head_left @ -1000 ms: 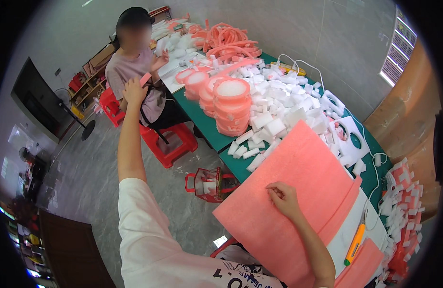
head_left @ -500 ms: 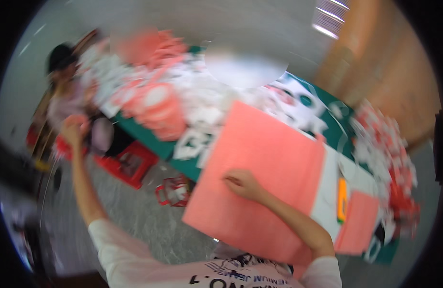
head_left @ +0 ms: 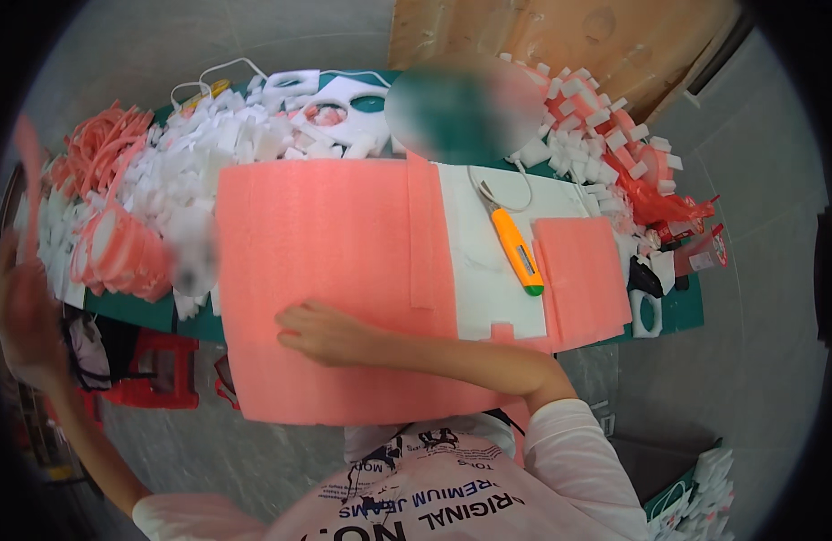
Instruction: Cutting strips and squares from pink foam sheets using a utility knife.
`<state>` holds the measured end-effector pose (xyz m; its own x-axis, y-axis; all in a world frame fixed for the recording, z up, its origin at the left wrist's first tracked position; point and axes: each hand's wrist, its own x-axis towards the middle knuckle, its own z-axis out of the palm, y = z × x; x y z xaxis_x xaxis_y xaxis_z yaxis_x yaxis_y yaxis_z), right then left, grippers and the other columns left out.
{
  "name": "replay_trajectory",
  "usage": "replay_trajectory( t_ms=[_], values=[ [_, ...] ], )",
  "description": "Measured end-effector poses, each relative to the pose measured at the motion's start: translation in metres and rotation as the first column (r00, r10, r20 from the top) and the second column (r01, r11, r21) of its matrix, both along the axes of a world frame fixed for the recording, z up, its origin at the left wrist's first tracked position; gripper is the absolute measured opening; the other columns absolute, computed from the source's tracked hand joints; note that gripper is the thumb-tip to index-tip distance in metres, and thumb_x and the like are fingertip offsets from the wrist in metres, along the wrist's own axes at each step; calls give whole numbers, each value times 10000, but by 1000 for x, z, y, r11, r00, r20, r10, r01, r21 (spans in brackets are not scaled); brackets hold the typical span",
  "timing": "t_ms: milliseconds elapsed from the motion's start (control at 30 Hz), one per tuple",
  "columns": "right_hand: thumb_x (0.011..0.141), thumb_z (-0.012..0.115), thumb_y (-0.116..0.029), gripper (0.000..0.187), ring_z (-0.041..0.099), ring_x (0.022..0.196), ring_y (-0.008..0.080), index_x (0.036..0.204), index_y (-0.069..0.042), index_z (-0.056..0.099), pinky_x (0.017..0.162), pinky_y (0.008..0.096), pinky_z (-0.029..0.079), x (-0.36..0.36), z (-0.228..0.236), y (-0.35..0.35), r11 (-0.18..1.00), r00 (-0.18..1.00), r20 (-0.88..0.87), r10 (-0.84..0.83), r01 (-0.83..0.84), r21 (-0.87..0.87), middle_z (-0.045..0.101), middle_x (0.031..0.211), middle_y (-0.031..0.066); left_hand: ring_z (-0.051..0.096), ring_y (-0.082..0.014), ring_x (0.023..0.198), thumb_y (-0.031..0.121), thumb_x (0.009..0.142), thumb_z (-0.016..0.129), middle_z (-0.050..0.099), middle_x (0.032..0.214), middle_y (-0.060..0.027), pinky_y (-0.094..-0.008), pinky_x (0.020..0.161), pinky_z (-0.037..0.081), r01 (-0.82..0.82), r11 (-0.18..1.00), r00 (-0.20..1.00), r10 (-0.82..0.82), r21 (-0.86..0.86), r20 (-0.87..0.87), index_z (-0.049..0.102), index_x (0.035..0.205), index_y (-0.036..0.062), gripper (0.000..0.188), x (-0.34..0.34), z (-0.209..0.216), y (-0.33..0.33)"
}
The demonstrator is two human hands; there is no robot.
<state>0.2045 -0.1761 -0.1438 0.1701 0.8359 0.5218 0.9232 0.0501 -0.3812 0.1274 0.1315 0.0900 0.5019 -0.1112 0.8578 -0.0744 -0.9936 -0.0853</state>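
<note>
A large pink foam sheet (head_left: 344, 234) lies in front of me, its near edge hanging over the table's front. My right hand (head_left: 326, 332) rests on it with curled fingers, and I see nothing held in them. At the far left edge my left hand (head_left: 28, 316) is raised and smeared by motion. A long pink foam strip (head_left: 28, 180) rises from it and appears to be in its grip; the fingers are not clear. An orange soldering-iron-like tool (head_left: 515, 248) with a metal tip and green end lies on a white board (head_left: 475, 311).
Smaller pink foam sheets (head_left: 583, 279) lie right of the board. White foam pieces (head_left: 209, 144) and pink foam loops (head_left: 118, 252) crowd the green table's left side. More foam scraps (head_left: 605, 126) are heaped at right. A red stool (head_left: 164, 370) stands below on the left.
My view has swung right, away from the seated person at the left. My left arm now sits at the left edge. My right hand stays curled on the pink sheet.
</note>
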Motion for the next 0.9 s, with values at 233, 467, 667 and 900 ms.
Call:
replay_trajectory(
  t_ms=[233,467,667,900],
  values=[
    [711,615,-147,453,434,997,356,1111,-7,456,832,421,378,21,15,-88,616,617,7,-787,786,42,417,1116,212,537,-174,716,105,662,559,508,783,-25,-362,741,455,700,510,714,-511,500,-478,472,745,116,120,42,-94,-165],
    [670,621,-114,593,479,879,370,1195,-18,361,735,414,420,60,6,-122,576,526,-247,-814,786,-224,416,1014,257,476,-110,718,212,718,499,450,745,19,-269,683,401,815,446,573,-517,371,-636,499,863,139,162,57,-181,-221],
    [724,624,-152,344,510,646,99,1050,-82,543,557,236,426,113,122,-128,633,619,-393,-680,766,112,568,810,44,473,-140,714,216,706,535,441,744,2,-282,679,402,734,638,656,-577,234,-486,536,995,149,297,99,-219,-212],
    [789,562,-136,250,517,765,183,1028,-70,531,649,281,419,128,246,-66,189,659,-203,-725,473,860,546,881,75,490,-209,765,239,726,593,479,777,-48,-340,694,401,702,698,606,-691,-144,-395,547,859,135,175,133,-251,-210]
  ],
)
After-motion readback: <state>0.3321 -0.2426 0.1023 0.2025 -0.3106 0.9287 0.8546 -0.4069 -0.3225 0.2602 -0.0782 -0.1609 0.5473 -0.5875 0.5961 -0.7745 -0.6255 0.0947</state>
